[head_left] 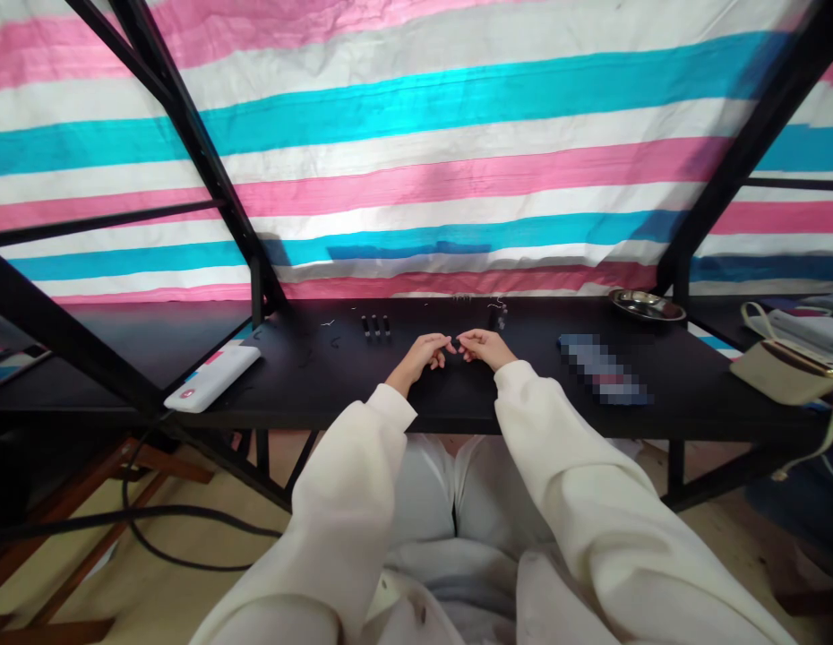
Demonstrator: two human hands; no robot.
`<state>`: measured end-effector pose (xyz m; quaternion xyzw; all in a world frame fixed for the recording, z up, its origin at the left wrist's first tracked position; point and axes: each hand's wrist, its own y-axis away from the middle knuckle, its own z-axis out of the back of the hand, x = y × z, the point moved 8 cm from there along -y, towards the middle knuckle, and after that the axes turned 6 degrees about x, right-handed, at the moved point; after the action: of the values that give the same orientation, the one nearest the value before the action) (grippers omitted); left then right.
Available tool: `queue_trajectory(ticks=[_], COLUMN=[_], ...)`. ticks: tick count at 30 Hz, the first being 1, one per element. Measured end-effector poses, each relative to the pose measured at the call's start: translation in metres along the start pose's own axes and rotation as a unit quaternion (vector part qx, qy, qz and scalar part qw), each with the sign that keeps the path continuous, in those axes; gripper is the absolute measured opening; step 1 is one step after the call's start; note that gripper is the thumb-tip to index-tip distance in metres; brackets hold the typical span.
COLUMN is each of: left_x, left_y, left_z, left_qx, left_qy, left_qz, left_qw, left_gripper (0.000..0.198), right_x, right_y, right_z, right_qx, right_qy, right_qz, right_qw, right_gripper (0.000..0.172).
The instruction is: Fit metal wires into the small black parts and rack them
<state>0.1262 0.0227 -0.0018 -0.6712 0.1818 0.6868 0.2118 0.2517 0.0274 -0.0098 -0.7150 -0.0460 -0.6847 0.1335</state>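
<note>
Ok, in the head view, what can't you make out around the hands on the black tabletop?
Head view:
Pixelated long object on the black tabletop: mosaic blur hides what it is.
Three small black upright items: too small to identify.
Left hand, right hand: too small to tell whether the fingertips hold anything.
Cream fabric bag: cut off by the right edge.

Your black bench (342,394): flat white box (212,376) at left end, steel dish (646,305) back right, pixelated object (601,369) right. Beige bag (785,372) beyond right end. Pink-blue-striped tarp (416,179) ahead, black cable (188,528) below bench.
</note>
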Motion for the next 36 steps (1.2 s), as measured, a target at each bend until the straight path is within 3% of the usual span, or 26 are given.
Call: queue_trajectory(ticks=[9, 15, 21, 24, 28, 31, 36], left_x=[-0.006, -0.002, 0.001, -0.003, -0.004, -0.004, -0.001], left_y=[0.003, 0.0, 0.003, 0.002, 0.001, 0.001, 0.001], left_z=[0.012, 0.02, 0.036, 0.027, 0.007, 0.004, 0.005], left_qx=[-0.045, -0.089, -0.172, -0.136, -0.039, -0.029, -0.031], left_qy=[0.026, 0.021, -0.008, -0.021, -0.011, 0.0, 0.016], left_qz=[-0.017, -0.017, -0.022, -0.038, -0.031, -0.026, -0.014], left_qw=[0.999, 0.996, 0.985, 0.99, 0.999, 0.999, 0.999], left_gripper=[0.034, 0.025, 0.026, 0.025, 0.032, 0.031, 0.028], right_x=[0.002, 0.001, 0.002, 0.003, 0.002, 0.001, 0.004], right_y=[0.0, 0.0, 0.001, 0.001, -0.001, 0.0, 0.004], right_z=[0.011, 0.011, 0.023, 0.022, 0.008, -0.002, -0.007], right_qx=[-0.049, -0.049, -0.105, -0.101, -0.029, 0.022, 0.048], right_qy=[-0.041, -0.043, -0.044, -0.055, -0.026, 0.011, 0.088], right_qz=[0.017, 0.017, 0.021, 0.034, 0.033, 0.025, 0.015], right_qw=[0.998, 0.998, 0.993, 0.993, 0.999, 0.999, 0.995], right_gripper=[0.042, 0.041, 0.04, 0.04, 0.041, 0.04, 0.039])
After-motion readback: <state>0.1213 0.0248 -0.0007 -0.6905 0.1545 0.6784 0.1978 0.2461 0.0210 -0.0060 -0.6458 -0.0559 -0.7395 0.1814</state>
